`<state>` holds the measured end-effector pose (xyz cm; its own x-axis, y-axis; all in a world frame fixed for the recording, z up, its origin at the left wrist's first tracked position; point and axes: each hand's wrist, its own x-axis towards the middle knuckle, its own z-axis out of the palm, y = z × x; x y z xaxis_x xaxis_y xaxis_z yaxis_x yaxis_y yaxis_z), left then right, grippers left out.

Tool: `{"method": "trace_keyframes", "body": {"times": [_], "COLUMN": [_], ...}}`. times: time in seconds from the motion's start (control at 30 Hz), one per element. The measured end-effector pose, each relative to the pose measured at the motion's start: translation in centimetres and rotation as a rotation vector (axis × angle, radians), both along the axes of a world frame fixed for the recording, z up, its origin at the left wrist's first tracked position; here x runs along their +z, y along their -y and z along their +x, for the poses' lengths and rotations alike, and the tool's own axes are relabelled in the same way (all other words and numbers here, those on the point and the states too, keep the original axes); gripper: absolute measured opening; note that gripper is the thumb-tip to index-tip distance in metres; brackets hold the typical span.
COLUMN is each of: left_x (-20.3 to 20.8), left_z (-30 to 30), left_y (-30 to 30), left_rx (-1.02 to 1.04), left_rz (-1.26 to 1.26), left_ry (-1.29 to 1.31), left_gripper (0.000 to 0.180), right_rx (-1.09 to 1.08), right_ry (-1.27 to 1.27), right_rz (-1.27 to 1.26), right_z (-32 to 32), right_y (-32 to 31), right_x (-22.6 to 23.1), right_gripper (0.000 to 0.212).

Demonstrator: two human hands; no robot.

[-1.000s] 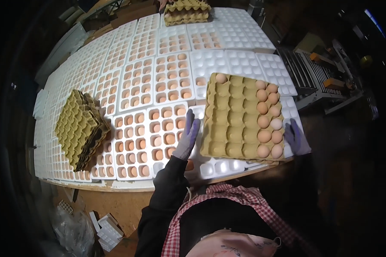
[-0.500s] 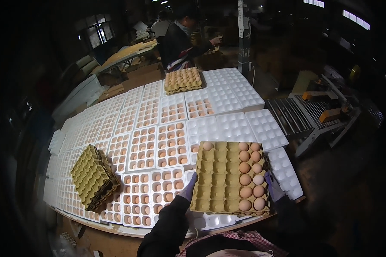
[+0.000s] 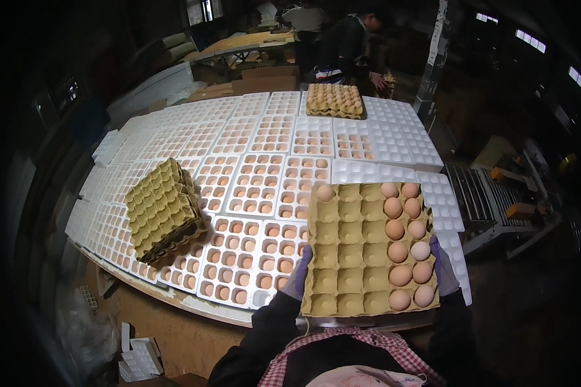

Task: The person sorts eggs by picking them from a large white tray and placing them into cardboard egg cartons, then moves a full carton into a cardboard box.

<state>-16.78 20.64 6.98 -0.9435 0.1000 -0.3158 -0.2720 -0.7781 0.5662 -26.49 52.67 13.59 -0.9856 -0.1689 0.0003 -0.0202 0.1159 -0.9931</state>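
Observation:
Both my hands hold a yellowish-brown pulp egg tray (image 3: pixel 350 271) over the near right part of the table. My gloved left hand (image 3: pixel 298 278) is closed on its left edge, and my gloved right hand (image 3: pixel 447 264) grips the right edge; most fingertips are hidden beneath. Two columns of brown eggs (image 3: pixel 400 277) fill the tray's right side, and a single egg (image 3: pixel 325 193) sits in its far left corner. The other cups are bare. White foam boxes (image 3: pixel 224 222) with eggs in their cells stand under and beside the tray.
A stack of empty pulp trays (image 3: pixel 164 209) leans on the boxes at left. Farther back lies a full egg tray (image 3: pixel 334 98). White lids (image 3: pixel 394 132) cover boxes at right, near a roller conveyor (image 3: pixel 474 193). Another person (image 3: pixel 342 48) works beyond the table.
The whole view has shifted, with the table appearing farther up and right. I still hold the egg tray, now nearer my body relative to the boxes. The other person has lowered a hand.

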Motion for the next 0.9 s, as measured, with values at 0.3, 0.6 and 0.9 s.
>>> {"method": "trace_keyframes", "body": {"times": [0.3,0.6,0.9], "left_x": [-1.9,-2.4,6.4], "left_z": [10.7,19.0,10.6], "left_y": [14.8,23.5,5.7], "left_rx": [0.651,0.435,0.024], "left_rz": [-0.338,-0.709,-2.266], "left_ry": [-0.052,0.480,-0.175], "left_gripper": [0.067,0.071,0.045], "right_rx": [0.490,0.824,0.945], "right_ry": [0.266,0.008,-0.785], "right_rz": [-0.343,0.061,0.409], "right_z": [-2.6,-0.2,4.0], "right_y": [20.6,28.9,23.9], "right_x": [-3.3,-5.0,-0.6], "right_gripper": [0.036,0.053,0.041]}}
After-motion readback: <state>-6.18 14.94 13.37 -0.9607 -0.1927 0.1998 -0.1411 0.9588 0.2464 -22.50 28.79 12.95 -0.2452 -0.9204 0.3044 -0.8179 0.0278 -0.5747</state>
